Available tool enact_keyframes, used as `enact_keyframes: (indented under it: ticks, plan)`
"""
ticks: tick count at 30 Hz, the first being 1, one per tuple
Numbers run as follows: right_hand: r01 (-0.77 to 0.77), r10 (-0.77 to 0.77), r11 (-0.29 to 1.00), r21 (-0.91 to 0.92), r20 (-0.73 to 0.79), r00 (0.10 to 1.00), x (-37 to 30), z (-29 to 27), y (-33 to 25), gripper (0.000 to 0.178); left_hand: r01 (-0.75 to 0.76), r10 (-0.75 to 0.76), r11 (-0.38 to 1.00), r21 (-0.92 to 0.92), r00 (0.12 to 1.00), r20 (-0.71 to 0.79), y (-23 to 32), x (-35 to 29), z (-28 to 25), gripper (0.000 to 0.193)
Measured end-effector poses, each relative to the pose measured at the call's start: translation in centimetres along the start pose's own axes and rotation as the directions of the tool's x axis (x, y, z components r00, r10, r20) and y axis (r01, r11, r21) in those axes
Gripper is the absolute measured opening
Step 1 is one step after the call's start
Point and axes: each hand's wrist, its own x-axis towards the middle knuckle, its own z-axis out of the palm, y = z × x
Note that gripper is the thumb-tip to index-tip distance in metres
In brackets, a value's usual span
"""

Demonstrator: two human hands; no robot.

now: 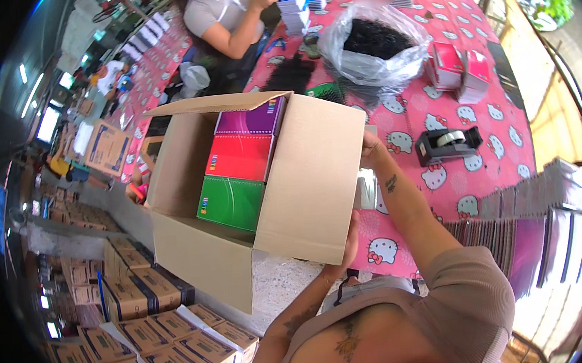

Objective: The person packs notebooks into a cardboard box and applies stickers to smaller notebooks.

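1. Carton (pixel 307 177): flaps spread, tilted, its opening turned up and toward the person's left; it is in front of the body, beside the pink table cloth (pixel 451 200).
2. Contents: a purple box (pixel 253 119), a red box (pixel 242 156) and a green box (pixel 230 204) stand in one row, running from upper right to lower left. A gap shows left of the row.
3. Right hand (pixel 372 148): gripping the carton at its far right edge, roughly level with the red box.
4. Left hand (pixel 353 242): gripping the near right corner from below, nearer the green box. Fingertips of both hands are hidden, so their reach cannot be confirmed.
5. Governing relation, as judged: both hands bear on the right side; the boxes lie leftward, across the outspread flap, with the carton's left side unsupported by either hand.
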Motion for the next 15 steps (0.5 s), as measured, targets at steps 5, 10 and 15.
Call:
enact_keyframes:
  ticks: [5,10,15]
  plan:
    - [0.199,-0.205,0.964,-0.179,-0.016,0.979,-7.7,1.4,4.4,0.049,-0.285,0.307,0.932,0.222,0.949,-0.071,-1.9,1.2,-1.7,0.062]
    - [0.279,-0.304,0.926,-0.253,-0.065,0.951,-15.8,2.1,10.4,0.069,-0.213,0.214,0.976,-0.042,0.976,0.030,-0.8,4.4,-0.8,0.062]
    - [0.282,-0.521,0.686,-0.671,-0.183,0.834,-24.6,5.9,17.0,0.098,0.238,-0.053,0.776,-0.584,0.947,0.315,-1.2,-0.2,2.9,0.060]
